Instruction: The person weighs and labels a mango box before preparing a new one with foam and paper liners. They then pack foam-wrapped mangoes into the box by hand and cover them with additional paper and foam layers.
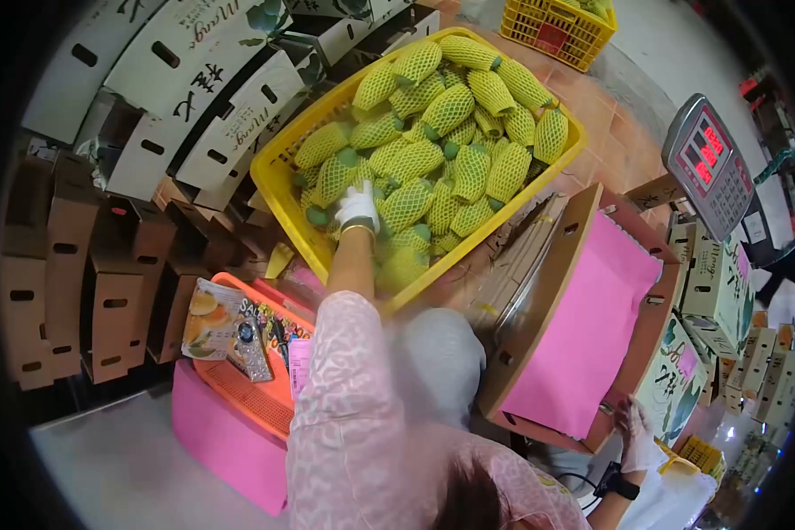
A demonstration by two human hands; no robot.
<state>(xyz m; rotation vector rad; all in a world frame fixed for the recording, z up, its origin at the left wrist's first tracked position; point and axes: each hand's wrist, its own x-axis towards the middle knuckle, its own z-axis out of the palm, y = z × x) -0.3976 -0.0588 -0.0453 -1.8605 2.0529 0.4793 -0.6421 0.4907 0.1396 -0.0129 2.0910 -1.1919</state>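
Many green mangoes in yellow foam nets (406, 205) fill a large yellow crate (269, 163). My left hand (358, 210), in a white glove, reaches into the crate's near left part, its fingers on a netted mango (337, 177). At the lower right my right hand (638, 437), in a thin pale glove, is at the near end of an open cardboard box (539, 305) lined with pink paper (583, 327). How its fingers sit is too small to make out. A digital scale display (709, 163) with red digits stands beyond the box.
An orange basket (274, 389) holding a phone (251, 349) and leaflets is at the left, over pink sheets (225, 442). White cartons (194, 84) and brown boxes (115, 305) line the left side. Another yellow crate (561, 35) is at the top. Stacked cartons (715, 283) stand at the right.
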